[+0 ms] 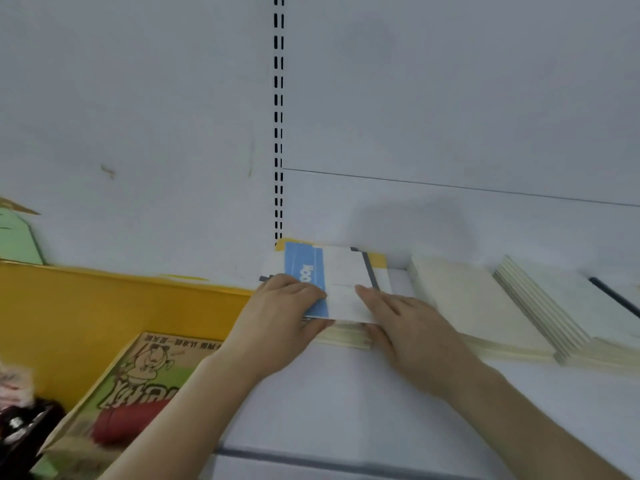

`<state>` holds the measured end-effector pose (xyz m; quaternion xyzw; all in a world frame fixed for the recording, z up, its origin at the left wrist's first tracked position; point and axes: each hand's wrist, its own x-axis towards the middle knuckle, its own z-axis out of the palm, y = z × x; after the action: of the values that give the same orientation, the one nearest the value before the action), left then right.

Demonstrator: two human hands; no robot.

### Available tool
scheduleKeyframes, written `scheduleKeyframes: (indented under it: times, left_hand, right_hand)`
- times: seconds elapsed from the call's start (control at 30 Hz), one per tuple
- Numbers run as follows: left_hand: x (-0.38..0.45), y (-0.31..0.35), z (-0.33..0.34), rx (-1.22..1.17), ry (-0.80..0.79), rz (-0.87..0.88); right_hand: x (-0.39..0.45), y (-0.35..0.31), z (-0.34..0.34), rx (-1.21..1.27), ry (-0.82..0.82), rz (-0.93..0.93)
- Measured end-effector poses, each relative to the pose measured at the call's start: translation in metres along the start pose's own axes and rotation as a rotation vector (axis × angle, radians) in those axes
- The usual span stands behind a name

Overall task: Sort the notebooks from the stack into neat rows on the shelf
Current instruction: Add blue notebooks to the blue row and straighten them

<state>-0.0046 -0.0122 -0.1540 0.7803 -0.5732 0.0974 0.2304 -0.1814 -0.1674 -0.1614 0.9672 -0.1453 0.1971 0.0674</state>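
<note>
Notebook (341, 282), white with a blue band, lay atop a stack (346, 337) on the shelf (346, 403). Left hand (280, 317) pinched its near-left corner, fingers (304, 289) curled on top. Right hand (408, 327) pressed straight fingers (372, 296) on its near-right edge.

White notebook (343, 282) (blue band), yellow bin (104, 299)

Items counted on the white shelf (346, 393): two hands, left hand (277, 320) and right hand (412, 330). One white notebook with a blue band (341, 282), uppermost on one pile (346, 336). Two further cream stacks to the right: flat stack (478, 306) and ribbed stack (543, 306). One yellow bin (104, 299). One cartoon-printed box (138, 386)
</note>
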Motion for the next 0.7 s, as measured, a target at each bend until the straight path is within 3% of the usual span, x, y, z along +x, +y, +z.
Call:
scheduleKeyframes:
  times: [0.13, 0.37, 0.53, 0.7]
  left_hand:
    - [-0.003, 0.004, 0.002, -0.096, 0.027, 0.066]
    - [-0.002, 0.002, -0.011, -0.206, -0.051, -0.009]
    - [0.001, 0.002, -0.016, -0.204, -0.173, 0.029]
    - [0.015, 0.022, -0.023, -0.348, -0.092, 0.033]
  right_hand:
    - [-0.006, 0.007, -0.002, -0.059, 0.119, -0.043]
    - [-0.008, 0.018, -0.021, 0.125, 0.394, 0.026]
    - [-0.008, 0.037, -0.028, 0.502, 0.567, 0.175]
    - [-0.013, 0.041, -0.031, 0.791, 0.559, 0.2]
